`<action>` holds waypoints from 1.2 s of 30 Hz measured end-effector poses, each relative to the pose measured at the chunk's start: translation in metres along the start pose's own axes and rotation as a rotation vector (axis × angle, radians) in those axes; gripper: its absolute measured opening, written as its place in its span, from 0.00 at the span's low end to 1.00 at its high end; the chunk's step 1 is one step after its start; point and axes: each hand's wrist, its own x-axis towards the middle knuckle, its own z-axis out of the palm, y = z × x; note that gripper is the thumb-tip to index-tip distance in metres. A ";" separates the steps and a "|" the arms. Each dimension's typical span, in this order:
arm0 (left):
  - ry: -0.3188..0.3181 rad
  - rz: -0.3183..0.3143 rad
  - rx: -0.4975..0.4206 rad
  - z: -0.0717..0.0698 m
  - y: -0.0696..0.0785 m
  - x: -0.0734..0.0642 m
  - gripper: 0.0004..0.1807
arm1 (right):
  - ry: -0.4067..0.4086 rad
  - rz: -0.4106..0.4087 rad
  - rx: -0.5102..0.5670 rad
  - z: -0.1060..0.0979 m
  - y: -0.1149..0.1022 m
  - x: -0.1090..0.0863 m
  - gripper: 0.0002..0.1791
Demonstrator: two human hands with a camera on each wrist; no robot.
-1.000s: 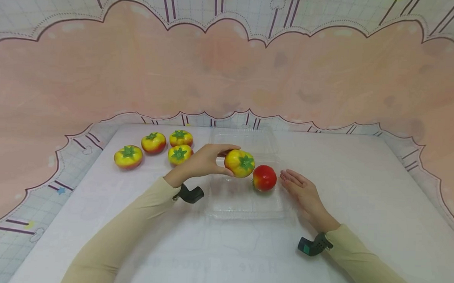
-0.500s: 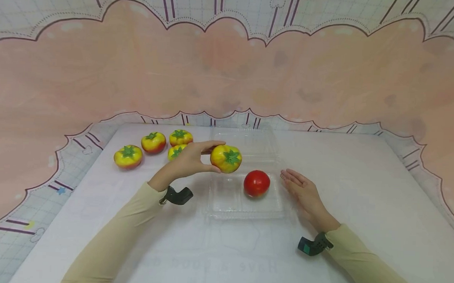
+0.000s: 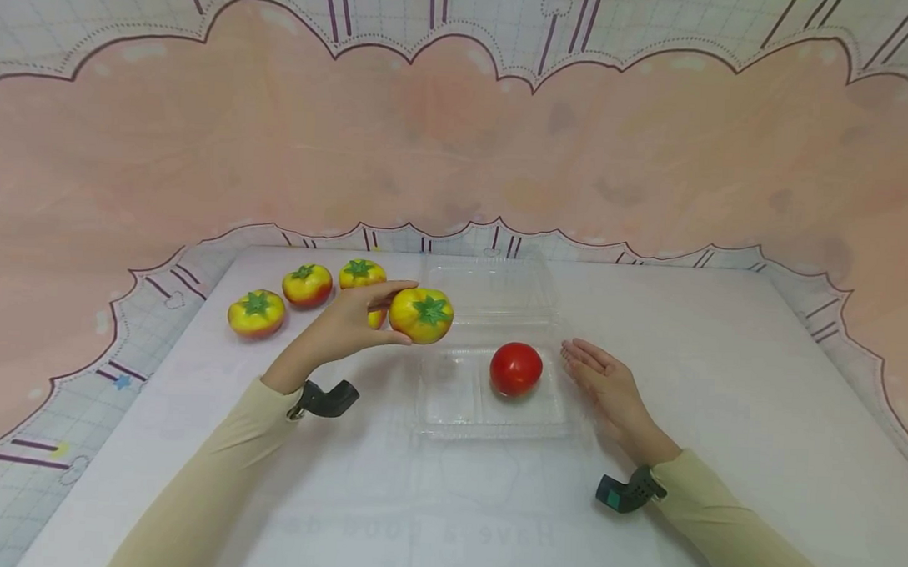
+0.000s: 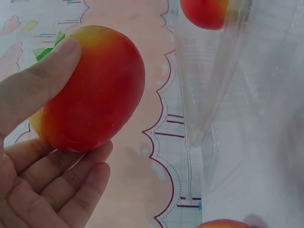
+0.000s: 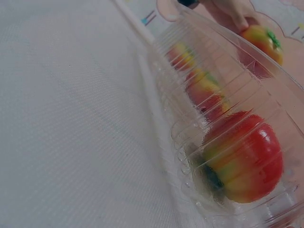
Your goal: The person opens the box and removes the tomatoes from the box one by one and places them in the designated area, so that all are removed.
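My left hand point(image 3: 340, 323) holds a yellow and red tomato point(image 3: 421, 316) with a green leafy top, thumb on the near side and fingers beyond. The tomato is raised by the left side of a clear plastic clamshell box point(image 3: 450, 408); in the left wrist view its red underside point(image 4: 107, 90) shows. A red tomato point(image 3: 516, 369) sits in the box, leafy top turned down, as the right wrist view shows through the wall. Beside the box's right wall my right hand point(image 3: 608, 397) lies with straight fingers and nothing in it. Whether it touches the wall, I cannot tell.
The box's lid point(image 3: 487, 285) lies folded back on the far side. Several more tomatoes stand at the far left, among them a leftmost one point(image 3: 256, 314) and one partly hidden behind my left hand point(image 3: 376, 318). A patterned cloth wall point(image 3: 459, 150) rises behind the white table point(image 3: 721, 368).
My left hand has moved left, away from the red tomato, carrying its own tomato. The red tomato has shifted slightly left and tipped over to leafy top down. The right hand has stayed put.
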 end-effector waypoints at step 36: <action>0.217 -0.242 0.013 -0.043 -0.057 -0.055 0.43 | 0.000 -0.001 -0.018 0.000 0.000 0.000 0.33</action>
